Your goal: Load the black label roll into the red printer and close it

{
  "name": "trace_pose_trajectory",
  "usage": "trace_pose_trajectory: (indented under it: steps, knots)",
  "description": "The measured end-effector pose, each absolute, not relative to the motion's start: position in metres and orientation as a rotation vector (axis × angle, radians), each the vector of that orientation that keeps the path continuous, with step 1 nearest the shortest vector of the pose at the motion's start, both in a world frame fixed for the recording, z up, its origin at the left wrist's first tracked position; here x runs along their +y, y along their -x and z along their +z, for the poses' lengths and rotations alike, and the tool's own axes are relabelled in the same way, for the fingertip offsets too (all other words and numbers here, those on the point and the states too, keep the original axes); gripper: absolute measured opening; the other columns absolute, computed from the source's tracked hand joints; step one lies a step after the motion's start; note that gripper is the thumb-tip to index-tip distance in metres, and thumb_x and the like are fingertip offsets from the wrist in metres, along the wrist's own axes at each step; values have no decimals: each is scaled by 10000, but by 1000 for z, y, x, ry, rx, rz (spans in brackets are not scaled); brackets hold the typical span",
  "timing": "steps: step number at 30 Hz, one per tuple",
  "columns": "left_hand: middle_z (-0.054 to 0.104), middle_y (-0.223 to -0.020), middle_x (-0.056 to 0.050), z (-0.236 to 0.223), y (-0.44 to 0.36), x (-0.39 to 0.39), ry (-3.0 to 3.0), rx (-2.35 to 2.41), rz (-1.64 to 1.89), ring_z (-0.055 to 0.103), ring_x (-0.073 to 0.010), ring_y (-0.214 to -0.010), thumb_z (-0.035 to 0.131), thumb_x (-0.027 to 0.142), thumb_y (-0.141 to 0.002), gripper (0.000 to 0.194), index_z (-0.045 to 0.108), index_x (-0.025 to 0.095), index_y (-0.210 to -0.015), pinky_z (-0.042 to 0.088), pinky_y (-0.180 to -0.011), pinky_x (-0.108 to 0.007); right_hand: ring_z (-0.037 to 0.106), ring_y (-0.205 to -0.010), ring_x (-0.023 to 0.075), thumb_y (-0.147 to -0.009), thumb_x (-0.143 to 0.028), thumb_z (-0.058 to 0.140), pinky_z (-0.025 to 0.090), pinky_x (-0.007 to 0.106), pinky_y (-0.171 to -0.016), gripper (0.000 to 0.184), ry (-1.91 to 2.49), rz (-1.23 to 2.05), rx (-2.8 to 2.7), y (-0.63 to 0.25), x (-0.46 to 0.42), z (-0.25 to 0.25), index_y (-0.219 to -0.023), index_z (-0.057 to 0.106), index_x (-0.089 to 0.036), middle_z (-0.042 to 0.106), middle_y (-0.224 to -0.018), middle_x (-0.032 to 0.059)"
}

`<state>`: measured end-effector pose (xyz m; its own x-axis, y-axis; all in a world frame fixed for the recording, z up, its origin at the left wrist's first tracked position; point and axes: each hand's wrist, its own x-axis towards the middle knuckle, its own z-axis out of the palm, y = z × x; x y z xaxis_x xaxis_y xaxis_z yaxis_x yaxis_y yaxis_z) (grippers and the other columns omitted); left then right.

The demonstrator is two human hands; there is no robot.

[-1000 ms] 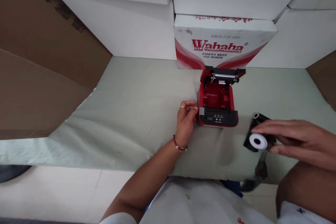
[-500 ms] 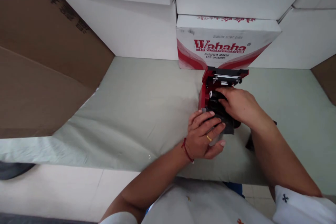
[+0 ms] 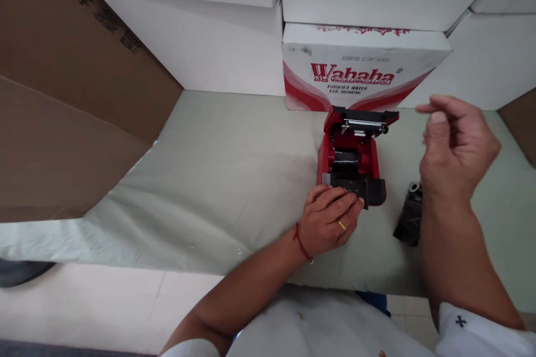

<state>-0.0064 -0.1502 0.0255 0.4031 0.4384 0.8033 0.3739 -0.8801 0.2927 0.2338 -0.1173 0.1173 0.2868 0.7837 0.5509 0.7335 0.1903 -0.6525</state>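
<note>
Table (image 3: pixel 234 150), one, bearing a pale green cover (image 3: pixel 196 178), which was creased left of the printer. Standing or lying directly upon it were:

Red printer (image 3: pixel 372 159), one, lid raised.

Black roll (image 3: pixel 407 220), one, partly hidden, pale core end showing; lay near the printer, on its right.

Water box (image 3: pixel 355 75), one, white with red print; stood just behind the printer.

Plain white boxes (image 3: pixel 209 44), two; stood behind the printer, one leftward, one rightward.

Brown carton (image 3: pixel 84 111), large; stood well left of the printer.

Second carton (image 3: pixel 521 125), brown, partly in view; stood well right of the printer.
</note>
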Motion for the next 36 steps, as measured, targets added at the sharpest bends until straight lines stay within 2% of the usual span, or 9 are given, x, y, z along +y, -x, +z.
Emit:
trace_pose_trajectory:
  steps: [5, 10, 15, 19, 22, 26, 31, 33, 36]
  knots:
    - [889, -1119, -17, 24, 6, -149, -2572, 724, 1494, 756, -179, -1150, 662, 166, -1049, 324, 762, 243, -1347, 471, -1159, -375, 733, -1397, 273, -1160, -500, 566, 555, 531, -1239, 433, 1396, 185, -1495, -227, -106, 102, -1510, 729, -306, 799, -1464, 84]
    - [898, -1124, 13, 21, 8, -150, -2561, 726, 1514, 763, -171, -1130, 681, 169, -1048, 385, 737, 297, -1407, 466, -1166, -369, 815, -1241, 294, -1181, -445, 519, 608, 561, -1170, 386, 1405, 189, -1488, -219, -132, 92, -1185, 881, -312, 881, -1223, 55]
    - [896, -1139, 28, 21, 12, -153, -2535, 772, 1438, 751, -184, -1159, 751, 183, -1009, 469, 716, 350, -1446, 442, -1182, -373, 790, -1331, 296, -1179, -367, 504, 503, 651, -1289, 375, 1396, 128, -1656, -213, -157, 69, -1181, 875, -314, 881, -1267, 38]
    - [895, -1059, 47, 28, 9, -151, -2575, 788, 1522, 770, -174, -1045, 703, 189, -1044, 289, 761, 329, -1289, 458, -1174, -372, 752, -1398, 275, -1161, -268, 538, 453, 623, -1330, 334, 1402, 115, -1723, -212, -166, 61, -1264, 851, -317, 856, -1350, 41]
    - [890, -1038, 18, 31, 7, -148, -2575, 778, 1545, 765, -175, -1024, 686, 170, -1049, 237, 764, 276, -1247, 464, -1164, -365, 748, -1404, 268, -1151, -254, 553, 482, 596, -1312, 325, 1415, 106, -1773, -214, -167, 61, -1276, 847, -317, 851, -1361, 42]
    - [873, -1116, -24, 30, 9, -144, -2525, 694, 1459, 746, -200, -1083, 680, 167, -1031, 395, 705, 280, -1409, 481, -1108, -382, 739, -1418, 277, -1154, -275, 517, 516, 600, -1284, 356, 1435, 96, -1780, -215, -166, 58, -1319, 832, -304, 839, -1391, 60]
    - [842, -1141, -45, 33, 13, -144, -2396, 648, 1496, 732, -211, -1101, 662, 189, -1042, 384, 682, 276, -1415, 548, -1042, -376, 738, -1413, 295, -1128, -268, 524, 443, 652, -1327, 364, 1357, 5, -1802, -212, -173, 50, -1343, 815, -311, 836, -1404, 60]
    - [809, -1206, -63, 33, 15, -142, -2232, 717, 1534, 725, -221, -1144, 644, 234, -1068, 390, 663, 292, -1454, 564, -1066, -400, 756, -1364, 306, -1108, -311, 544, 446, 677, -1317, 348, 1287, -40, -1853, -209, -180, 48, -1304, 829, -348, 843, -1386, 34]
    - [712, -1421, -97, 25, 20, -129, -1848, 930, 1530, 678, -262, -1330, 636, 402, -1103, 405, 641, 337, -1503, 546, -1153, -465, 757, -1248, 318, -1080, -361, 582, 543, 647, -1213, 341, 1155, -135, -1915, -201, -192, 47, -1299, 840, -409, 866, -1278, 15]
